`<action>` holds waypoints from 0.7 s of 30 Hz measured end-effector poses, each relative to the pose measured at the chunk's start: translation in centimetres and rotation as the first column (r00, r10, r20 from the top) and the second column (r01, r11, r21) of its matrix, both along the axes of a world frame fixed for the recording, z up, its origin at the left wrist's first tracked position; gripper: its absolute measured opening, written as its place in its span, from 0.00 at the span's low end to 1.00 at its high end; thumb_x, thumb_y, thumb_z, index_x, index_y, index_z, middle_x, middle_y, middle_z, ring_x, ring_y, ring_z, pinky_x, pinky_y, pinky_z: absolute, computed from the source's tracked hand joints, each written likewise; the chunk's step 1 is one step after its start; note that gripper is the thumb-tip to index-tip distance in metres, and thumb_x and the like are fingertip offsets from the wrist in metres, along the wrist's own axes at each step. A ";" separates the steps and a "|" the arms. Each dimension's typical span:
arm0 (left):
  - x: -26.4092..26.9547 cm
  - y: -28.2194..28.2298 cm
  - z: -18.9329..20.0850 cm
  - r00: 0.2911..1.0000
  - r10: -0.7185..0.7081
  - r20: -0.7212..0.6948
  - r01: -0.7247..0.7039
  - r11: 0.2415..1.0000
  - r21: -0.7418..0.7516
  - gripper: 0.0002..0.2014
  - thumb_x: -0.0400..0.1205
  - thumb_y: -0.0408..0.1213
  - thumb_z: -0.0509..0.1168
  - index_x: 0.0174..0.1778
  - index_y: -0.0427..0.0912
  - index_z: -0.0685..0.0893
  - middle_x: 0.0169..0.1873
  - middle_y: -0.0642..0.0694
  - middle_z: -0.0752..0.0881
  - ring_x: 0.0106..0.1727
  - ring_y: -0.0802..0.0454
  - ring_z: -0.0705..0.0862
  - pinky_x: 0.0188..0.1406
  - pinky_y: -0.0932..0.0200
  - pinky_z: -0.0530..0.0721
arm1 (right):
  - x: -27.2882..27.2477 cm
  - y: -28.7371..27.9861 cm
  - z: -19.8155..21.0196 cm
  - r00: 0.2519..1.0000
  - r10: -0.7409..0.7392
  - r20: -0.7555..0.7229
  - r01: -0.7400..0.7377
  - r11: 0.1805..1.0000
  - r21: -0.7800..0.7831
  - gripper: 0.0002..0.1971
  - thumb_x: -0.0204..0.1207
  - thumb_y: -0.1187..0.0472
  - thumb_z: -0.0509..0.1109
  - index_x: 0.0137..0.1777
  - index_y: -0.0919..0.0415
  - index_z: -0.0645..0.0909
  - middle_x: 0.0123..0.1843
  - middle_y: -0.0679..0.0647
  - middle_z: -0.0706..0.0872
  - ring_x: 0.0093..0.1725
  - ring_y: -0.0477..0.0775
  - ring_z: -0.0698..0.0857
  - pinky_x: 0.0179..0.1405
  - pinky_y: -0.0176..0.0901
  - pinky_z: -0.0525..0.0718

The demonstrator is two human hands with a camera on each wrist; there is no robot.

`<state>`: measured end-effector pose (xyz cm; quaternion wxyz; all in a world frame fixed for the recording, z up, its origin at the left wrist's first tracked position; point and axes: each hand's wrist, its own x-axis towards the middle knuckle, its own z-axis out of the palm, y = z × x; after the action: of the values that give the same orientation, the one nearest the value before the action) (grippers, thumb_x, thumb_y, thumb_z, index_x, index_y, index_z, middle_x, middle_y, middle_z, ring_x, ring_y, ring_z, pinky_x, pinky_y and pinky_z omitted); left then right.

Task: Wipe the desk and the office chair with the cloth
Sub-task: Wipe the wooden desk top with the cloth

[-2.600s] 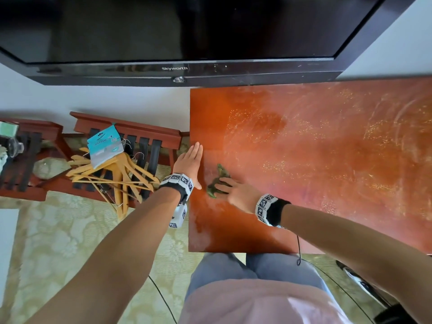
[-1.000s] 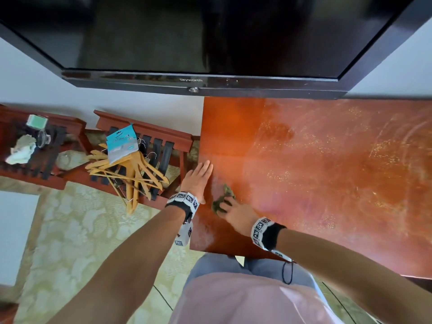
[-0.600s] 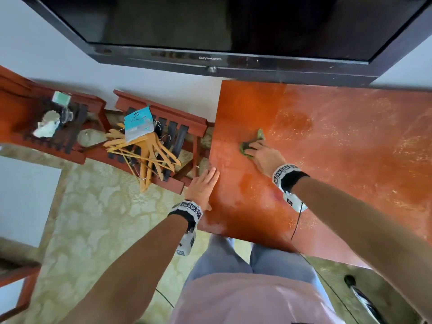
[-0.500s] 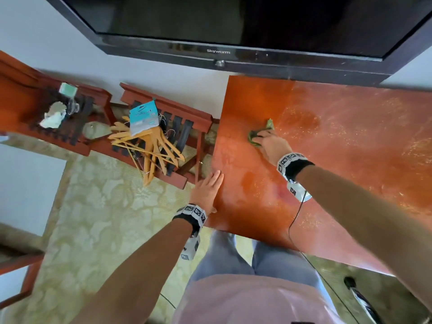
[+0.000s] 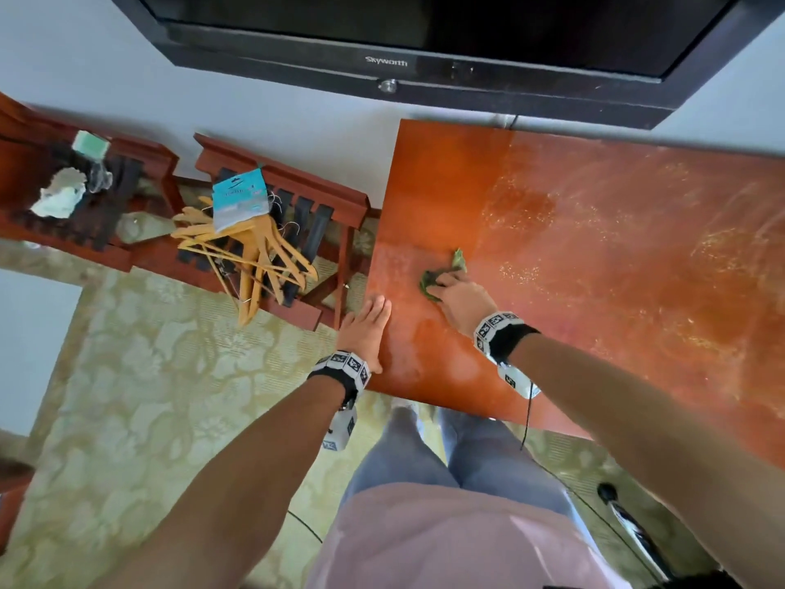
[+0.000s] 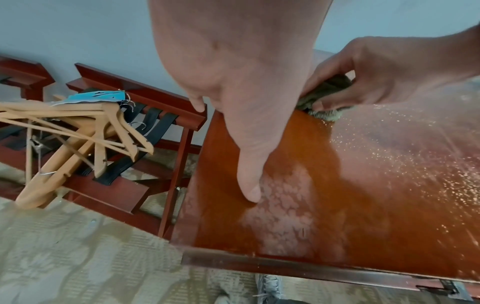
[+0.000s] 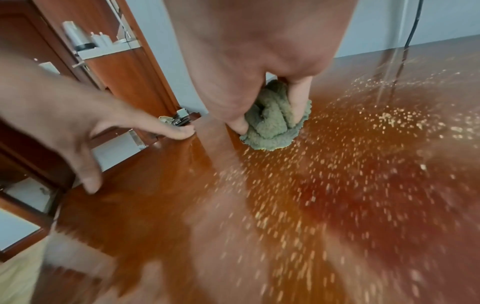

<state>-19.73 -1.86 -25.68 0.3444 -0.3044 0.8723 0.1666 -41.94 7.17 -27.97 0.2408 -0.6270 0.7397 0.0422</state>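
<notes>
Right hand has fingers curled round a bunched green cloth, pressing it on the desk near the left edge. Left hand lies flat, fingers straight, at that left edge, thumb on the top. Desk surface: glossy red-brown wood, pale specks scattered to the right of the cloth (dust or droplets, cannot tell). Wide bare desktop extends rightward. Television hangs on the wall above the far edge. Just left of the desk: slatted wooden rack carrying wooden hangers. Patterned carpet below.
</notes>
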 end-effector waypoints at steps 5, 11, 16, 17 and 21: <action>-0.5 -0.9 0.8 0.998 -0.056 0.037 0.056 0.998 0.007 0.73 0.67 0.55 0.86 0.91 0.43 0.35 0.91 0.46 0.36 0.92 0.47 0.41 0.90 0.41 0.54 | 4.1 4.6 0.6 0.981 0.192 0.022 -0.192 0.981 0.014 0.25 0.83 0.68 0.69 0.79 0.52 0.78 0.76 0.54 0.80 0.79 0.67 0.73 0.77 0.59 0.78; -0.2 1.7 0.5 0.988 -0.123 -0.098 0.123 0.992 0.000 0.73 0.68 0.57 0.85 0.91 0.43 0.35 0.91 0.46 0.35 0.92 0.43 0.42 0.91 0.42 0.50 | 8.6 10.1 1.7 0.970 0.220 0.102 -0.229 0.970 0.079 0.28 0.84 0.68 0.69 0.83 0.49 0.75 0.82 0.50 0.74 0.84 0.65 0.66 0.67 0.53 0.86; 0.3 2.5 0.0 0.971 -0.218 -0.097 0.220 0.975 0.013 0.71 0.70 0.53 0.85 0.91 0.44 0.34 0.91 0.48 0.34 0.92 0.45 0.40 0.90 0.43 0.49 | 10.0 13.7 0.9 0.957 0.251 0.142 -0.260 0.964 0.048 0.27 0.80 0.69 0.73 0.79 0.53 0.80 0.78 0.55 0.80 0.82 0.68 0.70 0.72 0.60 0.82; 0.4 2.6 0.0 0.968 -0.236 -0.082 0.239 0.971 0.018 0.70 0.71 0.53 0.84 0.91 0.44 0.34 0.91 0.48 0.34 0.92 0.46 0.40 0.90 0.44 0.49 | 10.3 14.2 0.9 0.959 0.248 0.140 -0.258 0.964 0.062 0.27 0.81 0.69 0.71 0.80 0.53 0.79 0.79 0.55 0.78 0.83 0.68 0.69 0.75 0.61 0.80; 0.6 2.7 0.0 0.958 -0.284 -0.028 0.284 0.959 0.009 0.67 0.74 0.53 0.82 0.91 0.43 0.34 0.91 0.47 0.34 0.92 0.45 0.40 0.90 0.45 0.49 | 11.0 15.0 1.4 0.967 0.222 0.126 -0.234 0.968 0.091 0.27 0.86 0.69 0.65 0.83 0.53 0.74 0.84 0.55 0.72 0.86 0.66 0.62 0.81 0.57 0.72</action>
<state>-19.15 0.83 -25.63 0.3553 -0.1716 0.9103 0.1249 -30.97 22.19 -26.53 0.3091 -0.6959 0.6441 0.0725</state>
